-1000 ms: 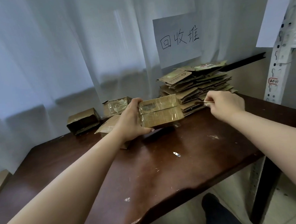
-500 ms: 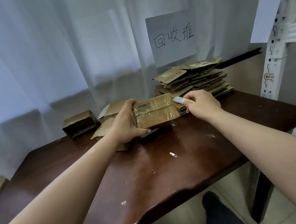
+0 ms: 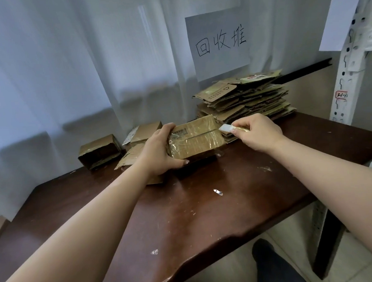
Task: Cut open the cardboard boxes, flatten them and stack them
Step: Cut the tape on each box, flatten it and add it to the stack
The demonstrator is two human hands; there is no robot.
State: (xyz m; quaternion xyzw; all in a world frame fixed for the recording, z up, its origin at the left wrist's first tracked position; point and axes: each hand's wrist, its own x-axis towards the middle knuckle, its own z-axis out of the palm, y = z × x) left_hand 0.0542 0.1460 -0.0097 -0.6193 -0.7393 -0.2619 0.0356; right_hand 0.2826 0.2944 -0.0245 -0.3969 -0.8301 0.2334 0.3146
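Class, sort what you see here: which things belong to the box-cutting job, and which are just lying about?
Part of the job:
taped box in the left hand
cutter in the right hand
flattened stack
uncut boxes

Just lying about:
paper sign
tape scraps on the table

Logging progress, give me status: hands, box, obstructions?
Left hand grips taped box. Right hand holds cutter at its seam. Nothing blocking.
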